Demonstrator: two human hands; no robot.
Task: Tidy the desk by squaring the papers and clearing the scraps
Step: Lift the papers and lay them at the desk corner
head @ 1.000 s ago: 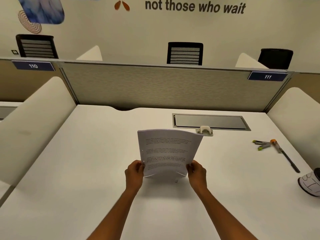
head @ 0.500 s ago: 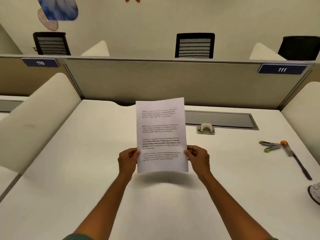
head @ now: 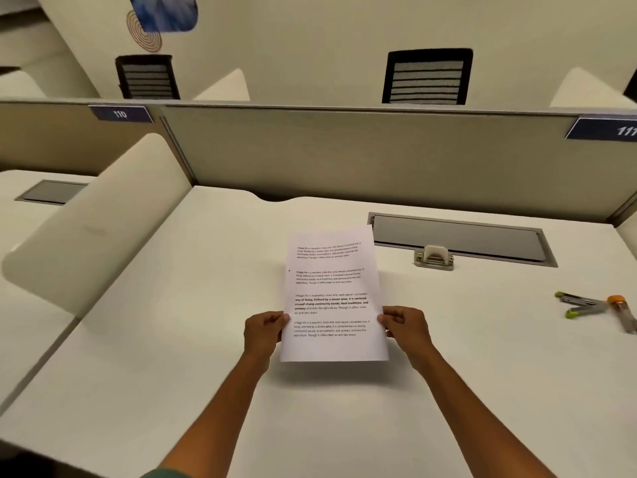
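Papers [head: 332, 294] now lower, side edges between both hands, desk [head: 172, 339] open around.

White papers [head: 332, 294] carry black print in four blocks, a few lines in the third set in bold. The desk [head: 172, 339] under them is plain off-white. Right of the papers, a grey hatch [head: 458, 238] set in the desk, with a cream clip [head: 435, 257] at its near edge. Further right, a silver tool tipped lime green [head: 577, 305] and an orange cap [head: 616, 299]. Beyond the papers, a beige partition [head: 344, 157] bears navy tags [head: 120, 113] with white numbers, and black slatted chairs [head: 427, 75] stand behind.
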